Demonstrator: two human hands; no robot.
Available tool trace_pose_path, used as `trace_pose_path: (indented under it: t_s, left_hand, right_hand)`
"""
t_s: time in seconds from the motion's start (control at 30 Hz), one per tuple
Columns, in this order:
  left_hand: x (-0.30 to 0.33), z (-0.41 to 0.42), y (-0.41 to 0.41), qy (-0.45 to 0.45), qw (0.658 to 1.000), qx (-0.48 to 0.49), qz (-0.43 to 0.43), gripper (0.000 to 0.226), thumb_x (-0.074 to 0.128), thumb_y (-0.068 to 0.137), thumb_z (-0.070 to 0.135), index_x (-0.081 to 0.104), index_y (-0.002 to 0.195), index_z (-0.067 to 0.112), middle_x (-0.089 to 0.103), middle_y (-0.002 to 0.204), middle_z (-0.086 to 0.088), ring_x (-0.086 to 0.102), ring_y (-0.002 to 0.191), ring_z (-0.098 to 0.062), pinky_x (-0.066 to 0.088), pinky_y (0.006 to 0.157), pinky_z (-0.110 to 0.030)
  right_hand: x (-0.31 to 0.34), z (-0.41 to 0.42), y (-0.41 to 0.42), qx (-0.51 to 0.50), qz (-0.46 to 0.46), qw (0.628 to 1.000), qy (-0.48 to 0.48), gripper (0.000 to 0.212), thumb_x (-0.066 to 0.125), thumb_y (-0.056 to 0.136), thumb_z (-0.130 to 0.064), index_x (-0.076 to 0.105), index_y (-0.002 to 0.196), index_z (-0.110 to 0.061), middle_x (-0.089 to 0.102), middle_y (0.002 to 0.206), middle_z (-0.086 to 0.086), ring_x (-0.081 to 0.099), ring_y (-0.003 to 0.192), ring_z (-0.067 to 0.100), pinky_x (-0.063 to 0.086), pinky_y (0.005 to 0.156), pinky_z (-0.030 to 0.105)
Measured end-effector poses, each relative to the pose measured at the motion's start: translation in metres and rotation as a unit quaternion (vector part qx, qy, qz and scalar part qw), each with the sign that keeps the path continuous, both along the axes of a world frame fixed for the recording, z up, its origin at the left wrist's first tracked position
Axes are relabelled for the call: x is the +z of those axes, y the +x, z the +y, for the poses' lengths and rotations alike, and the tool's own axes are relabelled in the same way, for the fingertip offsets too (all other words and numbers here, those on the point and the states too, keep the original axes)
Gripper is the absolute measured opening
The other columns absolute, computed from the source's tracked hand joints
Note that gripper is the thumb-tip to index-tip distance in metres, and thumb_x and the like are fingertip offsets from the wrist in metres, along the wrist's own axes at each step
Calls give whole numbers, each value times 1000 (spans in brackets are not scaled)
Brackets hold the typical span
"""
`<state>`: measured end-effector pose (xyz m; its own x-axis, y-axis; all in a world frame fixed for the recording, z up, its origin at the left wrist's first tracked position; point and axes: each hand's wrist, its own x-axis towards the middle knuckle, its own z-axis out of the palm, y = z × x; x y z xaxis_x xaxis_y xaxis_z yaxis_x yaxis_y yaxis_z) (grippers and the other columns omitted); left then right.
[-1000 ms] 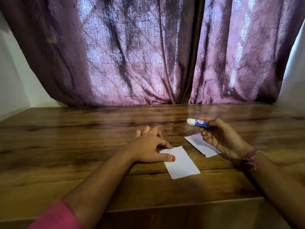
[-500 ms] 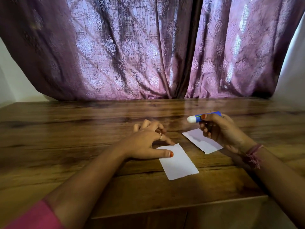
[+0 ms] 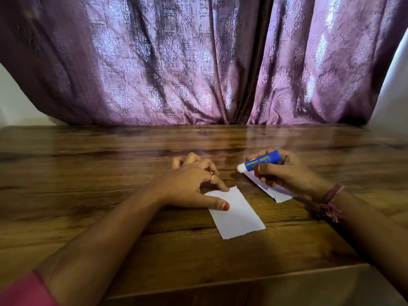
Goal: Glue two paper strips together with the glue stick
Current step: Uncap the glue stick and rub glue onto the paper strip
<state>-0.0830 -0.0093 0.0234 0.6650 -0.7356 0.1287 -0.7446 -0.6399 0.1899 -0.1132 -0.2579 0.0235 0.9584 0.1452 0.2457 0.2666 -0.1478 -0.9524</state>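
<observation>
Now — glue stick (image 3: 260,163): you've tilted its tip down beside the far paper strip (image 3: 278,193).
Right hand (image 3: 284,171): fingers wrapped round it.
Left hand (image 3: 192,184): fingers spread — still pinning the near paper strip (image 3: 237,214); gluing looks imminent.

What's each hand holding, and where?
Right hand grips the glue stick by its blue barrel. Left hand holds nothing, only pins a strip.

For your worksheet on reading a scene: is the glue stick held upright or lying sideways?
Sideways, tilted slightly. The right hand holds the glue stick with its white end pointing left and a little down, above the far paper strip.
</observation>
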Motion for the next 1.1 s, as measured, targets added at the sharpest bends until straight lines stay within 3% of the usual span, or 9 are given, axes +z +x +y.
trace_pose_path:
  t_s: [0.2,0.3,0.37,0.57,0.8,1.1]
  left_hand:
    - [2,-1,0,6,1000,11,11,52,52,70,77,59,115,53,42,123,21,20,116,-6,11,88,-34]
    - [2,0,1,3,1000,11,13,51,53,70,77,60,115,53,42,121,22,21,116,-5,11,88,-34]
    - [2,0,1,1,1000,9,14,51,54,70,77,60,115,52,42,119,22,21,115,-5,10,86,-33]
    - [2,0,1,5,1000,7,11,51,53,70,78,59,114,54,42,117,23,21,112,-4,8,81,-29]
    - [1,-1,2,4,1000,10,13,51,52,67,80,60,112,56,42,118,24,18,106,3,6,78,-26]
    - [2,-1,1,0,1000,12,15,52,54,66,79,61,111,54,41,118,23,18,105,3,6,77,-25]
  right_hand:
    - [-5,9,7,-31,-9,998,-51,15,64,86,-2,68,74,-10,65,54,1,58,47,5,45,46,13]
    - [-11,6,10,-44,-24,991,-124,4,70,83,-13,71,81,-10,72,73,14,66,63,15,52,58,20]
    - [-13,4,11,-44,-31,989,-140,6,71,83,-17,73,83,-11,74,80,14,69,72,20,55,66,26]
    - [-13,6,11,-27,-27,987,-157,8,72,81,-22,73,86,-15,76,76,0,71,68,10,52,61,16]
    - [-10,6,8,-30,-23,983,-181,10,73,81,-20,73,89,-13,76,86,10,72,82,26,60,80,39]
    - [-8,8,6,-31,-30,979,-198,11,75,79,-19,74,88,-13,77,82,7,73,79,24,60,77,39]
